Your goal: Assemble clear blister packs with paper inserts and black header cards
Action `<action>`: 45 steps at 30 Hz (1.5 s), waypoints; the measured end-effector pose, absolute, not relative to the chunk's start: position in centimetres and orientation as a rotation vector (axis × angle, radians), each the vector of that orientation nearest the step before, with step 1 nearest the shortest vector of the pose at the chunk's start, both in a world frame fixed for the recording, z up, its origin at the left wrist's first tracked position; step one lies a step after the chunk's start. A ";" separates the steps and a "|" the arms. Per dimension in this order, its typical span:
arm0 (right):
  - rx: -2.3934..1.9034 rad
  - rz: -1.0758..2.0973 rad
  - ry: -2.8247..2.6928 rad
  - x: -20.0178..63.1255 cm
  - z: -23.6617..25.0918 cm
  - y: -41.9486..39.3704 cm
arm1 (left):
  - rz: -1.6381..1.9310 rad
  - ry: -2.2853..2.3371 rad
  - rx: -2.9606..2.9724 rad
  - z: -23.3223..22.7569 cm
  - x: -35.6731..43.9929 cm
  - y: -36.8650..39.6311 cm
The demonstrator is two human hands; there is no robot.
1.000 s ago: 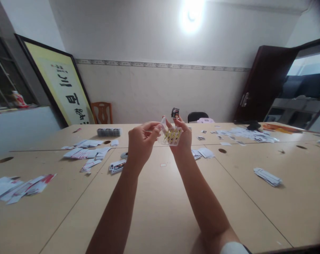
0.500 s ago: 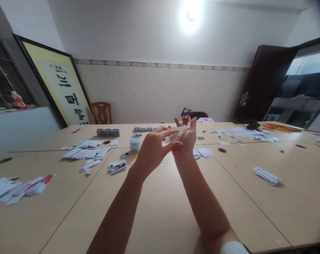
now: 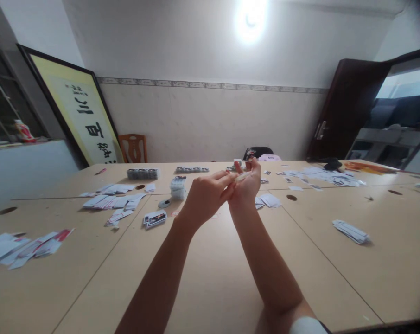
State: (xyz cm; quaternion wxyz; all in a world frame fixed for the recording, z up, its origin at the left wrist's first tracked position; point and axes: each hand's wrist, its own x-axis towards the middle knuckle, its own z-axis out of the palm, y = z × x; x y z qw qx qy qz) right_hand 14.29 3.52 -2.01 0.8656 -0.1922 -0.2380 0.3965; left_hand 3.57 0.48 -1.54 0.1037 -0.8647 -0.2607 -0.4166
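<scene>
My right hand [image 3: 246,185] is raised over the table with its palm turned up. Beyond its fingertips a small dark picture card [image 3: 253,153] shows, held out at the far side. In the palm lies a clear, whitish plastic sleeve [image 3: 243,176], partly covered by fingers. My left hand [image 3: 210,197] reaches in from the left, its fingers closed at the sleeve's near edge against the right palm. Left of my hands stand a stack of cards [image 3: 178,189] and a few loose picture cards [image 3: 155,219].
Rows of stacked cards [image 3: 143,174] stand at the back left. White paper slips [image 3: 114,202] lie on the left, with a bundle of strips [image 3: 351,231] on the right. More papers [image 3: 330,176] are scattered at the far right. Cable holes [image 3: 291,197] pierce the table.
The card has dropped lower and tilted flatter behind the right fingers. My left hand has shifted slightly right and down, closer to the right palm, and less of the sleeve shows.
</scene>
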 end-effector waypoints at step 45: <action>-0.676 0.420 -1.454 18.0 0.6 -3.0 | -2.453 -1.045 -3.131 0.1 2.0 -0.9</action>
